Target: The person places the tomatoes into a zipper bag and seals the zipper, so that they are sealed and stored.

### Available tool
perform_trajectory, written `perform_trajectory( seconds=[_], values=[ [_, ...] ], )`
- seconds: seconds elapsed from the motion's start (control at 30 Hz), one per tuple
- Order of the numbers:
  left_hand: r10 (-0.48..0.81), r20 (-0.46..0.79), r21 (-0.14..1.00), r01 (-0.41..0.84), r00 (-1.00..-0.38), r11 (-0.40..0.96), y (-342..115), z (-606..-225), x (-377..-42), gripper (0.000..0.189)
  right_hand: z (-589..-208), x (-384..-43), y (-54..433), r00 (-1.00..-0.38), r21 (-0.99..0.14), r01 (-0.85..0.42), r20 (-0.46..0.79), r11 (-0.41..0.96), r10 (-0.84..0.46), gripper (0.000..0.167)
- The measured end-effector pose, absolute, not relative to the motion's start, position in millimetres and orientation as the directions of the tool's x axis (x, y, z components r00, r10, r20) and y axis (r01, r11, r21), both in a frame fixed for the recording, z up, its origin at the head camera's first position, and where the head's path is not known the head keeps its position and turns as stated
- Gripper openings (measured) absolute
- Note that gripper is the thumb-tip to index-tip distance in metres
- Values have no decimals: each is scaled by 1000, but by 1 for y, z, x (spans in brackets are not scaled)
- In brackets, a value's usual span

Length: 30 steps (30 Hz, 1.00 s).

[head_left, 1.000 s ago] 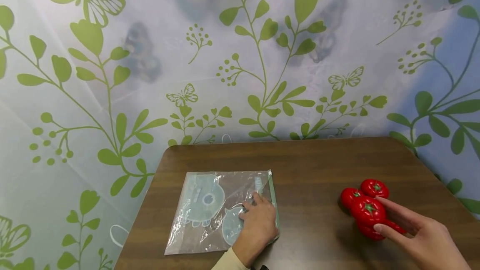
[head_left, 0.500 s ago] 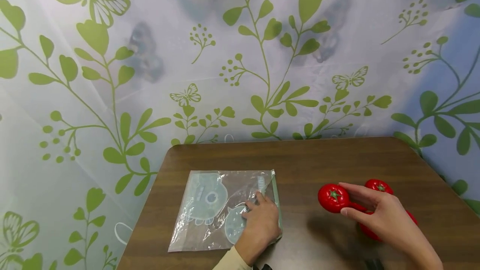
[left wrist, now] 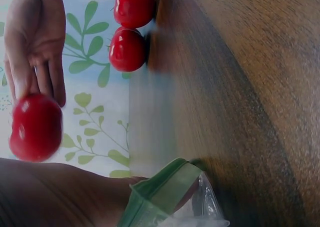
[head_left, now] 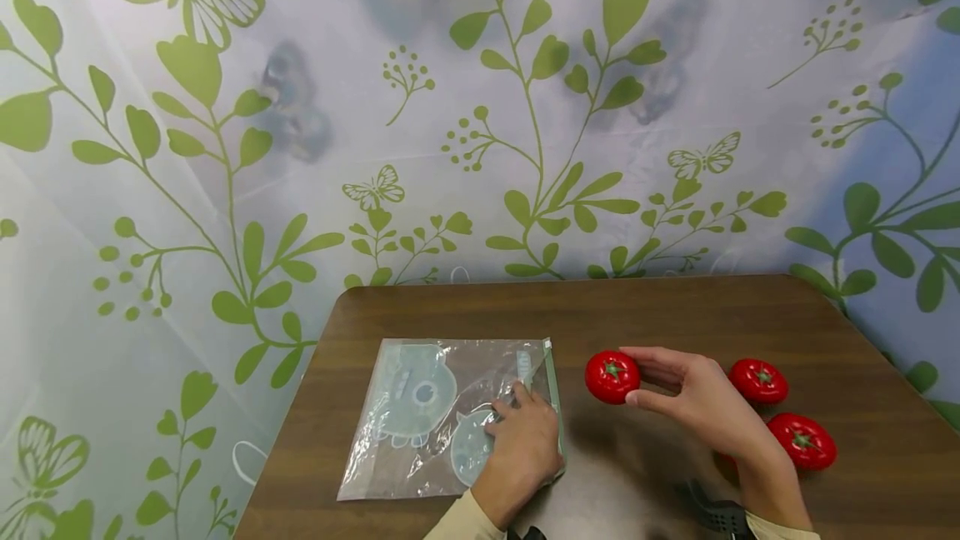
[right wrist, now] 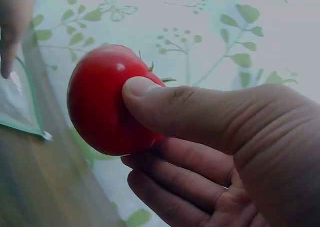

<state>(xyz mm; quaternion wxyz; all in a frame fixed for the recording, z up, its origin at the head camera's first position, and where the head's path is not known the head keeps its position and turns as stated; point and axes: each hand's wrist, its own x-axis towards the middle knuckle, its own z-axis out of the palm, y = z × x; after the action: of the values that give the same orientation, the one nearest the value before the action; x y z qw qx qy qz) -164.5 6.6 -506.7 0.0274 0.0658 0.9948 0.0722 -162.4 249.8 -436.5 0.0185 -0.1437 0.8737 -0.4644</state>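
Note:
A glossy red tomato (head_left: 612, 377) with a green stem star is pinched between the thumb and fingers of my right hand (head_left: 693, 398), above the table beside the bag. In the right wrist view the thumb lies across the side of this tomato (right wrist: 107, 102), and the other fingers are on its far side. My left hand (head_left: 525, 440) rests on a clear zip bag (head_left: 360, 473) near its green zip edge, fingers fairly straight and spread. Pale blue animal prints decorate the bag. In the left wrist view the green zip edge (left wrist: 165, 187) stands up beside the hand, hiding part of it.
Two more red tomatoes, one farther back (head_left: 759, 380) and one nearer (head_left: 802, 441), lie on the brown wooden table (head_left: 600, 307) to the right. A bit of red shows behind my right wrist. A leaf-patterned curtain (head_left: 480, 107) hangs behind the table.
My right hand has carried the tomato leftward from the group of tomatoes to near the bag's zip edge. My left hand has stayed on the bag.

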Motion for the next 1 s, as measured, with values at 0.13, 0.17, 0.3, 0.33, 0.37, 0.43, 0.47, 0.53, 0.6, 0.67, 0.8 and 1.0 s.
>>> perform_trajectory(
  seconds=[0.13, 0.17, 0.3, 0.33, 0.37, 0.43, 0.47, 0.53, 0.6, 0.67, 0.8, 1.0],
  values=[
    [128, -43, 146, 121, -991, 982, 7, -511, -166, 96, -448, -175, 236, -949, -836, -238, 93, 494, -300, 60],
    [126, -38, 145, 119, -991, 982, 8, -514, -167, 96, -451, -178, 232, -947, -841, -238, 92, 485, -306, 60],
    [121, -46, 141, 113, -992, 984, 8, -520, -168, 96, -465, -186, 222, -939, -854, -246, 91, 458, -333, 58],
    [118, -57, 142, 109, -991, 984, 8, -517, -168, 96, -468, -188, 219, -936, -857, -246, 89, 453, -339, 58],
    [117, -68, 145, 107, -991, 984, 8, -513, -167, 95, -472, -189, 218, -935, -860, -243, 84, 449, -346, 58],
    [123, -94, 154, 107, -988, 982, 7, -503, -164, 94, -479, -191, 215, -930, -861, -243, 77, 447, -358, 58],
    [123, -105, 162, 106, -987, 981, 7, -499, -163, 95, -482, -192, 215, -928, -863, -242, 72, 444, -365, 58],
    [131, -118, 171, 110, -984, 979, 7, -493, -162, 95, -488, -193, 213, -924, -864, -241, 66, 441, -376, 58],
    [134, -125, 180, 110, -983, 977, 6, -493, -163, 97, -493, -195, 211, -922, -863, -245, 67, 442, -381, 57],
    [129, -118, 186, 106, -985, 977, 7, -500, -166, 97, -498, -197, 209, -920, -865, -243, 62, 438, -388, 56],
    [121, -83, 191, 103, -989, 976, 7, -514, -171, 102, -506, -201, 204, -918, -872, -230, 47, 432, -395, 54],
    [113, -68, 197, 98, -991, 976, 6, -508, -168, 106, -513, -202, 199, -917, -874, -226, 42, 429, -397, 52]
  ],
)
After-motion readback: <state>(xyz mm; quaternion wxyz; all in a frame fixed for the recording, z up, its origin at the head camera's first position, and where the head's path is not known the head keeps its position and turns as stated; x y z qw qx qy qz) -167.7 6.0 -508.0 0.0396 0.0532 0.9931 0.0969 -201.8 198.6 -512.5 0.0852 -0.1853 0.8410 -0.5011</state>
